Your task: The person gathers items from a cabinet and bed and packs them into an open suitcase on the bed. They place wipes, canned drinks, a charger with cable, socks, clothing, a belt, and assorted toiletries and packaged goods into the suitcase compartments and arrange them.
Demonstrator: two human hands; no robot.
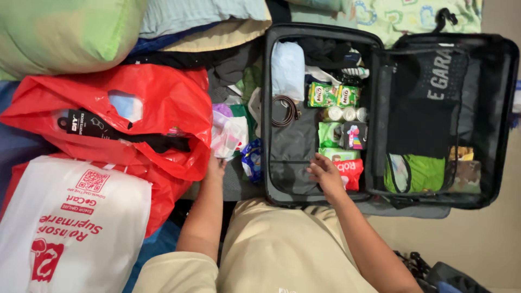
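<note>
An open black suitcase (320, 32) lies flat in front of me. Its left half holds folded dark and pale clothes, a coiled brown belt (285, 110), green snack packets (332, 94), small jars and a red packet (351, 172). My right hand (325, 174) rests inside that half, fingers spread on the grey fabric beside the red packet, holding nothing. My left hand (216, 164) reaches to the pile outside the case, touching a clear plastic bag (228, 135) at the edge of the red plastic bag (146, 108); its fingers are partly hidden.
The suitcase's right half has a black mesh divider (434, 97) over green and camouflage clothing. A white shopping bag (70, 217) lies at the lower left, a green pillow (65, 32) at the top left. Loose clothes and a blue packet (252, 160) lie between bag and case.
</note>
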